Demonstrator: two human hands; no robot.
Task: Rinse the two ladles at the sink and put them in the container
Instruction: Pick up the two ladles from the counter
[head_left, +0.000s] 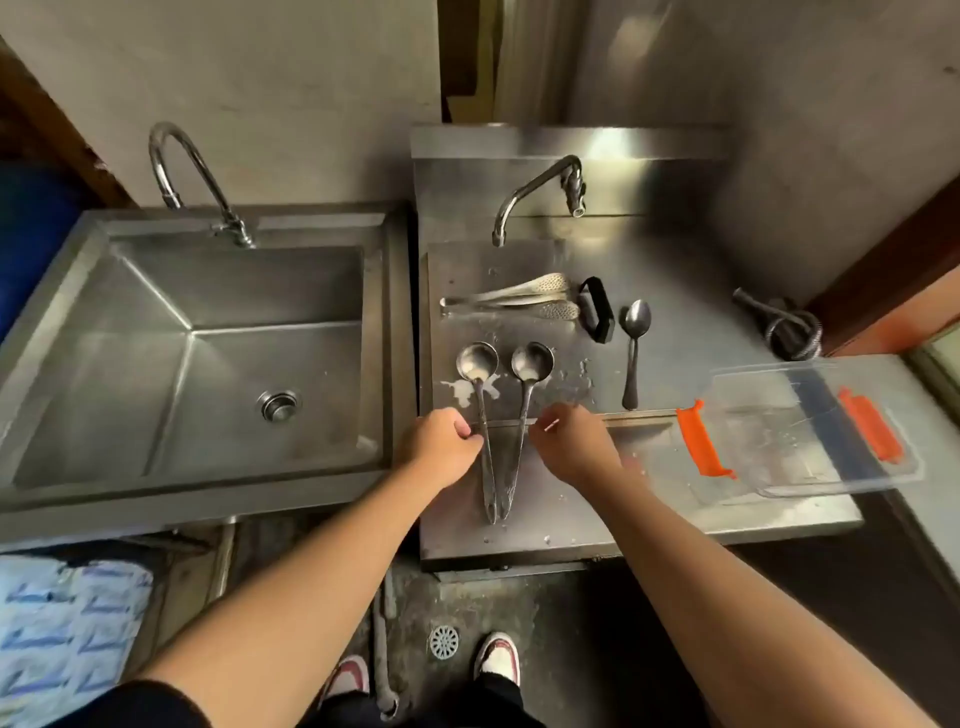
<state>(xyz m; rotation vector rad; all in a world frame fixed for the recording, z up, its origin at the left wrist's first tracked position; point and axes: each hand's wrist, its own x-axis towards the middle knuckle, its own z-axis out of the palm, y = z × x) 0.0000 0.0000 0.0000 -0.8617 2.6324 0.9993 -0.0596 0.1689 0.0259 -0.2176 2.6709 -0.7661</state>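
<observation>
Two metal ladles lie side by side on the steel counter, bowls pointing away from me: the left ladle (477, 364) and the right ladle (532, 362), both with whitish residue in their bowls. My left hand (439, 447) pinches the left ladle's handle at mid-length. My right hand (569, 447) rests its fingers at the right ladle's handle; whether it grips is unclear. The clear plastic container (810, 431) with orange clips sits to the right on the counter's edge. The deep steel sink (208, 358) is on the left.
Tongs (514, 299), a black-handled tool (597, 309) and a spoon (635, 348) lie behind the ladles. A tap (540, 195) stands over the counter, another tap (192, 176) over the sink. A coiled hose (784, 327) lies at far right. White liquid is spilled by the left ladle.
</observation>
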